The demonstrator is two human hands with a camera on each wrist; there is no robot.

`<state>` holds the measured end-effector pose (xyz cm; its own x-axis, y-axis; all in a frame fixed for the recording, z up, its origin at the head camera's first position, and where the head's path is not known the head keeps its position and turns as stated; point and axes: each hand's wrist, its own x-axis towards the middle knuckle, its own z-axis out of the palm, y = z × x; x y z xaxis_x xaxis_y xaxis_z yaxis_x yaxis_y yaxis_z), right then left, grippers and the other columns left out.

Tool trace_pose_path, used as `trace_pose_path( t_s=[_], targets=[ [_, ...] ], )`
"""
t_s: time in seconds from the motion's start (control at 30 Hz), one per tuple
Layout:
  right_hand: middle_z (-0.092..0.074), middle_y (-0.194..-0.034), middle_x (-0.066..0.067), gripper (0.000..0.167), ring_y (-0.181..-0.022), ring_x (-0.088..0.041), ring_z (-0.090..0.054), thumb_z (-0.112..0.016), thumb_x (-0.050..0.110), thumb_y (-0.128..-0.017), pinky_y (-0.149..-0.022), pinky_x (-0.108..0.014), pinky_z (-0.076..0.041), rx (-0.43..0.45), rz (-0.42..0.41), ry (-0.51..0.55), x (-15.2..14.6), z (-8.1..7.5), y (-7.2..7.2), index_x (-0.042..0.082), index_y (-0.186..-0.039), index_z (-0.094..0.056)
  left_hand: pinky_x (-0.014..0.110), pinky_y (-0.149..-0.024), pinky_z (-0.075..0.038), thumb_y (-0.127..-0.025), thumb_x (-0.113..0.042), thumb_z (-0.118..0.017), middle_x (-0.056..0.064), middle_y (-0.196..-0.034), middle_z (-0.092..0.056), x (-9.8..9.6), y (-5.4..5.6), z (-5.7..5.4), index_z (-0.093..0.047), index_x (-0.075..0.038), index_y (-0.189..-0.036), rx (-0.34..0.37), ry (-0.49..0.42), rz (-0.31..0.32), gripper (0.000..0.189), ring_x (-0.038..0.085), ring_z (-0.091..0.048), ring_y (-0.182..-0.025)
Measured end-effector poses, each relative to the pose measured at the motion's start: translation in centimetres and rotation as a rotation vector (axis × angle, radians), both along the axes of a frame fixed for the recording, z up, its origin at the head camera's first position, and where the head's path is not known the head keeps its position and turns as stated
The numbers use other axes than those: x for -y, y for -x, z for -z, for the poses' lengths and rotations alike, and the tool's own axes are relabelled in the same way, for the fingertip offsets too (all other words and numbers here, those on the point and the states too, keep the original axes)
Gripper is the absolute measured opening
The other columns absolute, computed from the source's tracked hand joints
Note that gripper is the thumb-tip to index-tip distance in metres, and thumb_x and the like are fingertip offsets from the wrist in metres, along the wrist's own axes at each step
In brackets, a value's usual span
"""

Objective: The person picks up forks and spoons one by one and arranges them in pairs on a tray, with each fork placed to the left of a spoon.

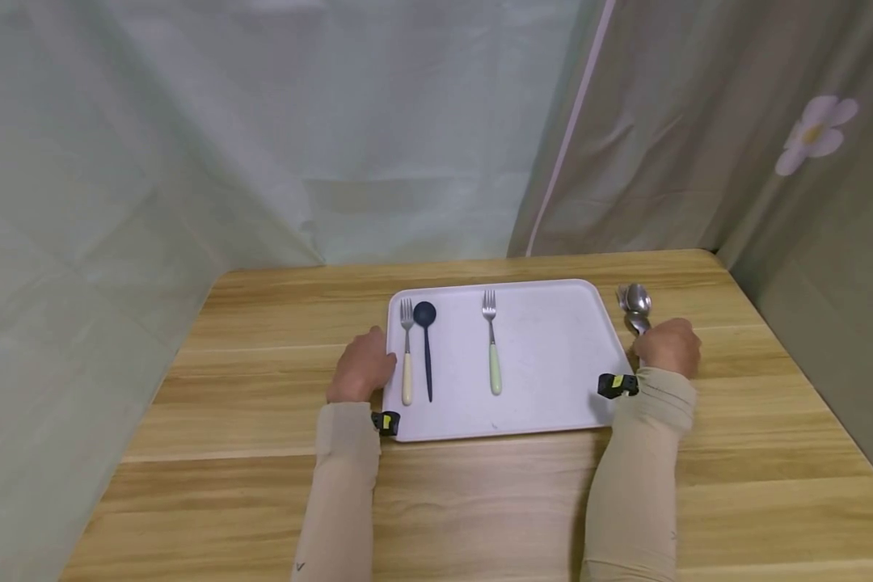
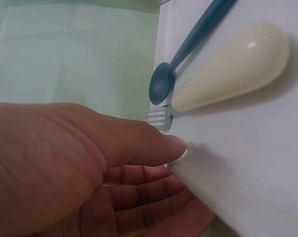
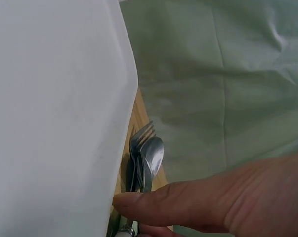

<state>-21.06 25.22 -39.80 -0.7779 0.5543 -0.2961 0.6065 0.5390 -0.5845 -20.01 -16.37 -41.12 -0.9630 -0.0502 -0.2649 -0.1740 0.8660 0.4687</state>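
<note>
At the left edge of a white tray point(image 1: 546, 356), my left hand point(image 1: 362, 368) grips the rim, thumb on top and fingers curled below, as the left wrist view shows. Near it on the tray lie a cream-handled fork point(image 1: 407, 368) and a dark blue spoon point(image 1: 425, 314). A green-handled fork point(image 1: 495, 368) lies nearer the tray's middle. Beyond the right edge, my right hand point(image 1: 669, 347) holds a small bunch of cutlery, its thumb across the handles. A fork point(image 3: 143, 134) and a spoon point(image 3: 152, 152) show past the thumb; their handles are mostly hidden.
The tray sits on a wooden table point(image 1: 233, 420). Pale green curtain point(image 1: 422, 121) hangs behind the table and along its sides, with a flower print point(image 1: 815, 133) at right.
</note>
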Motion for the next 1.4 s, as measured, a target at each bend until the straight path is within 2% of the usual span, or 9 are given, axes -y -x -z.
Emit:
trace_pose_path(
  t_s=[0.1, 0.33, 0.63, 0.8, 1.0, 1.1, 1.27, 1.4],
  targets=[
    [-0.059, -0.123, -0.040, 0.048, -0.102, -0.047, -0.060, -0.070, 0.005, -0.077, -0.075, -0.051, -0.053, -0.003, -0.012, -0.008, 0.55, -0.07, 0.17, -0.016, -0.118, -0.056, 0.031, -0.060, -0.049, -0.101, -0.011, -0.048, 0.022, -0.099, -0.062, -0.01, -0.04, -0.03, -0.049, 0.010, -0.130, -0.005, -0.002, 0.000, 0.036, 0.027, -0.061, -0.077],
    [-0.057, -0.128, -0.041, 0.041, -0.117, -0.053, -0.058, -0.064, 0.009, -0.083, -0.084, -0.058, -0.052, -0.013, 0.009, -0.004, 0.96, 0.24, 0.57, -0.014, -0.116, -0.057, 0.030, -0.059, -0.049, -0.101, -0.011, -0.048, 0.021, -0.098, -0.062, -0.04, -0.07, -0.01, -0.050, 0.010, -0.129, 0.002, -0.004, -0.006, 0.035, 0.027, -0.061, -0.076],
    [-0.062, -0.120, -0.036, 0.040, -0.108, -0.047, -0.060, -0.074, 0.010, -0.078, -0.076, -0.053, -0.051, -0.048, 0.050, -0.019, 0.85, 0.47, 0.62, -0.012, -0.110, -0.064, 0.030, -0.060, -0.050, -0.102, -0.012, -0.049, 0.021, -0.097, -0.062, -0.12, -0.08, -0.01, -0.050, 0.009, -0.127, 0.004, -0.007, -0.008, 0.033, 0.027, -0.062, -0.076],
    [-0.062, -0.125, -0.037, 0.044, -0.114, -0.050, -0.060, -0.075, 0.013, -0.079, -0.083, -0.057, -0.052, -0.047, 0.106, -0.025, 0.64, 0.55, 0.68, -0.010, -0.114, -0.063, 0.030, -0.060, -0.050, -0.102, -0.012, -0.049, 0.020, -0.096, -0.062, -0.16, -0.06, 0.05, -0.051, 0.008, -0.126, 0.006, -0.010, -0.011, 0.031, 0.027, -0.062, -0.076],
    [-0.058, -0.128, -0.039, 0.046, -0.118, -0.053, -0.057, -0.074, 0.008, -0.079, -0.090, -0.060, -0.050, -0.037, 0.041, 0.000, 0.69, 0.58, 0.53, -0.014, -0.117, -0.061, 0.030, -0.060, -0.050, -0.102, -0.012, -0.048, 0.021, -0.098, -0.061, -0.10, -0.11, 0.11, -0.050, 0.008, -0.128, 0.014, -0.008, -0.017, 0.033, 0.027, -0.062, -0.077],
    [-0.058, -0.127, -0.039, 0.042, -0.116, -0.053, -0.057, -0.075, 0.007, -0.078, -0.087, -0.059, -0.050, -0.027, 0.025, -0.005, 0.67, 0.52, 0.50, -0.013, -0.113, -0.063, 0.030, -0.060, -0.049, -0.102, -0.012, -0.048, 0.021, -0.098, -0.061, -0.11, -0.15, 0.11, -0.050, 0.008, -0.128, 0.017, -0.008, -0.019, 0.033, 0.027, -0.061, -0.077],
    [-0.061, -0.119, -0.032, 0.028, -0.106, -0.046, -0.059, -0.072, 0.011, -0.080, -0.072, -0.049, -0.048, 0.002, 0.003, -0.037, 0.61, 0.30, 0.68, -0.004, -0.102, -0.064, 0.031, -0.062, -0.050, -0.102, -0.014, -0.049, 0.022, -0.101, -0.061, -0.23, -0.16, -0.09, -0.049, 0.009, -0.130, 0.009, 0.001, -0.014, 0.035, 0.028, -0.062, -0.080],
    [-0.062, -0.117, -0.030, 0.027, -0.104, -0.045, -0.059, -0.073, 0.013, -0.080, -0.070, -0.049, -0.047, -0.022, 0.001, -0.025, 0.54, 0.26, 0.73, -0.002, -0.101, -0.064, 0.031, -0.062, -0.049, -0.103, -0.016, -0.048, 0.021, -0.101, -0.061, -0.17, -0.15, -0.34, -0.049, 0.008, -0.130, 0.010, 0.004, -0.015, 0.036, 0.028, -0.061, -0.080]
  ],
)
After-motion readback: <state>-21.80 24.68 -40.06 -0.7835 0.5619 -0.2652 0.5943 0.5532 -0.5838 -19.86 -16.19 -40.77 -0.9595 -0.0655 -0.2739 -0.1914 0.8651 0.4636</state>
